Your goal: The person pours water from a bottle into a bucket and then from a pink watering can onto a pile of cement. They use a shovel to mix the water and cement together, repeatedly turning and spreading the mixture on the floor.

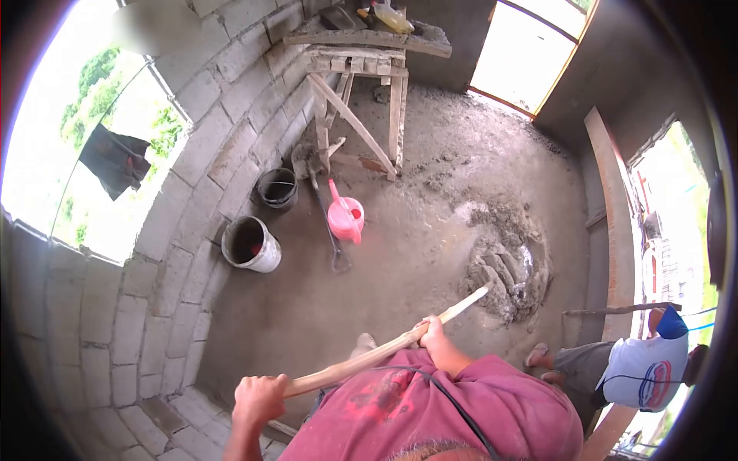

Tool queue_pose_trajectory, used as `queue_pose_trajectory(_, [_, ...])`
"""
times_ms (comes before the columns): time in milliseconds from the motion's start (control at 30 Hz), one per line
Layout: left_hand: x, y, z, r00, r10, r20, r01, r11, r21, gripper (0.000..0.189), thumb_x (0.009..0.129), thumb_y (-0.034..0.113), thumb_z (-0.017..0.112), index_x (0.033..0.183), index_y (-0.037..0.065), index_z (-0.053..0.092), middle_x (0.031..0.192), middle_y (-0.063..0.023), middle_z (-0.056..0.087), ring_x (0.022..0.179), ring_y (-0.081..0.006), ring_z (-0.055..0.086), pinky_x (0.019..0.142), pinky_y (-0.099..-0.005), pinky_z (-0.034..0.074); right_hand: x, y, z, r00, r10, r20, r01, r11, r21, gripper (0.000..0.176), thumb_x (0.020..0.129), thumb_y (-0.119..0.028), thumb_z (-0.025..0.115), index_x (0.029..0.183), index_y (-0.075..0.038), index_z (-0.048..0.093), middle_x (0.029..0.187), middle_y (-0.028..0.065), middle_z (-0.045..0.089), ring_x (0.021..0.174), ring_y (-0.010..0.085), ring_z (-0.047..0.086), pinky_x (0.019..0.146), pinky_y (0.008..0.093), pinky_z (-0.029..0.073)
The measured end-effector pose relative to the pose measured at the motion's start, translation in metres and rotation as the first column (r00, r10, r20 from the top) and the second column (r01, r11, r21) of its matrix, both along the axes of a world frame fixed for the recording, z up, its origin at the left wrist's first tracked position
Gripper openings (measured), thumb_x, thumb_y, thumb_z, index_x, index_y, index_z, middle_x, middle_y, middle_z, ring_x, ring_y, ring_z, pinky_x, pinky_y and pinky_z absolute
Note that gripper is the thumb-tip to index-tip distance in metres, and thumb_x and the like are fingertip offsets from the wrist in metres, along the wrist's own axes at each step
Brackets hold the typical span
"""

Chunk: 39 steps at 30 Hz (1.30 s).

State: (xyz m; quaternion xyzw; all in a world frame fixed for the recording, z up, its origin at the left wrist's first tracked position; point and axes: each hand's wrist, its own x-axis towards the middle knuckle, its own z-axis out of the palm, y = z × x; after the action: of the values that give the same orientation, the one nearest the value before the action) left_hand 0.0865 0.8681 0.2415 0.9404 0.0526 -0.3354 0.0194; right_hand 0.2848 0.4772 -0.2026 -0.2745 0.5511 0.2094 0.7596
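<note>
My left hand [260, 398] is closed around the rear end of a long, pale wooden handle [361, 359]. Farther along it, my right hand [433, 334] is wrapped round the same handle. The handle slants up to the right, its far end at the near edge of a heap of wet grey mortar [503, 265]. Whatever tool head it carries cannot be made out there. The heap looks furrowed, with a shiny wet patch on its right side.
Left of the heap stand a pink watering can [346, 218], a shovel [323, 203], a black bucket [277, 190] and a whitish bucket [252, 244]. A wooden trestle [369, 46] is at the back. At right, another person [646, 369] stands near a leaning plank [613, 223].
</note>
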Motion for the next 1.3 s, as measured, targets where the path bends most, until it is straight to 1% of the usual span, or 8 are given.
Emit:
queue_pose_trajectory(233, [-0.032, 0.044, -0.062, 0.966, 0.036, -0.255, -0.128, 0.927, -0.354, 0.039, 0.074, 0.025, 0.081, 0.108, 0.011, 0.069, 0.085, -0.0123, 0.074, 0.08, -0.0289, 0.073, 0.072, -0.0417, 0.056, -0.004, -0.022, 0.062, 0.961, -0.009, 0.275, 0.027, 0.998, -0.062, 0.019, 0.082, -0.031, 0.058, 0.081, -0.014, 0.049, 0.069, 0.0099, 0.05, 0.065, 0.0289, 0.051, 0.066, 0.0495, 0.05])
queue_pose_trajectory(367, [-0.023, 0.07, -0.076, 0.57, 0.179, -0.802, -0.687, 0.639, -0.346, 0.033, 0.071, 0.012, 0.085, 0.097, 0.004, 0.067, 0.079, -0.0043, 0.068, 0.065, -0.0133, 0.062, 0.055, -0.0309, 0.049, 0.007, -0.041, 0.114, 0.875, -0.221, 0.431, 0.153, 0.971, 0.186, 0.022, 0.083, -0.027, 0.067, 0.092, -0.013, 0.051, 0.077, 0.0067, 0.052, 0.07, 0.026, 0.054, 0.072, 0.0456, 0.05])
queue_pose_trajectory(500, [-0.006, 0.099, -0.078, 0.441, 0.317, -0.84, -0.793, 0.576, -0.2, 0.038, 0.069, 0.013, 0.083, 0.102, 0.002, 0.068, 0.079, -0.0066, 0.068, 0.071, -0.0167, 0.064, 0.062, -0.0362, 0.05, 0.072, -0.063, 0.118, 0.82, -0.338, 0.461, 0.277, 0.94, 0.197, 0.012, 0.085, -0.012, 0.064, 0.084, -0.011, 0.052, 0.072, 0.0003, 0.052, 0.064, 0.0172, 0.052, 0.068, 0.0362, 0.05])
queue_pose_trajectory(533, [-0.014, 0.114, -0.091, 0.78, 0.236, -0.58, -0.468, 0.836, -0.288, 0.034, 0.07, 0.012, 0.076, 0.1, 0.0, 0.065, 0.082, -0.0141, 0.07, 0.078, -0.0284, 0.069, 0.07, -0.044, 0.053, 0.084, -0.06, 0.104, 0.854, -0.305, 0.421, 0.213, 0.944, 0.252, 0.016, 0.084, -0.011, 0.065, 0.079, -0.012, 0.05, 0.069, -0.0005, 0.051, 0.063, 0.0166, 0.052, 0.068, 0.0348, 0.05])
queue_pose_trajectory(600, [0.019, 0.088, -0.071, 0.962, 0.108, -0.249, -0.125, 0.991, -0.055, 0.028, 0.07, 0.011, 0.069, 0.095, 0.0, 0.062, 0.086, -0.0209, 0.071, 0.083, -0.0418, 0.069, 0.075, -0.0508, 0.053, 0.109, -0.035, 0.075, 0.933, -0.269, 0.238, 0.249, 0.962, 0.109, 0.017, 0.083, -0.011, 0.064, 0.075, -0.012, 0.049, 0.066, 0.0014, 0.05, 0.059, 0.0179, 0.05, 0.063, 0.0358, 0.05])
queue_pose_trajectory(800, [0.078, 0.078, -0.023, 0.964, 0.125, -0.237, -0.004, 0.891, 0.454, 0.027, 0.068, 0.016, 0.071, 0.093, 0.008, 0.061, 0.085, -0.0205, 0.071, 0.085, -0.0415, 0.069, 0.079, -0.0537, 0.055, 0.09, 0.074, -0.01, 0.981, -0.194, -0.003, 0.194, 0.981, -0.031, 0.012, 0.078, -0.011, 0.063, 0.073, -0.006, 0.052, 0.063, 0.0137, 0.051, 0.051, 0.0303, 0.054, 0.048, 0.0463, 0.047])
queue_pose_trajectory(1000, [0.109, 0.108, 0.043, 0.937, 0.107, -0.334, 0.076, 0.867, 0.492, 0.027, 0.081, 0.031, 0.074, 0.1, 0.012, 0.072, 0.078, -0.0162, 0.072, 0.07, -0.0395, 0.07, 0.061, -0.0506, 0.055, 0.046, 0.215, -0.068, 0.881, -0.083, -0.466, 0.164, 0.977, 0.135, 0.008, 0.079, -0.002, 0.064, 0.082, -0.002, 0.056, 0.064, 0.0114, 0.054, 0.052, 0.0277, 0.058, 0.046, 0.0444, 0.051])
queue_pose_trajectory(1300, [0.169, 0.079, -0.265, 0.82, 0.064, -0.569, 0.093, 0.966, 0.243, 0.032, 0.076, 0.024, 0.07, 0.104, 0.009, 0.061, 0.087, -0.0192, 0.073, 0.087, -0.0415, 0.071, 0.083, -0.0515, 0.056, 0.119, 0.025, -0.252, 0.95, -0.208, -0.232, 0.161, 0.966, -0.204, 0.012, 0.084, -0.007, 0.066, 0.081, -0.003, 0.055, 0.064, 0.0115, 0.051, 0.053, 0.0284, 0.057, 0.05, 0.0455, 0.051])
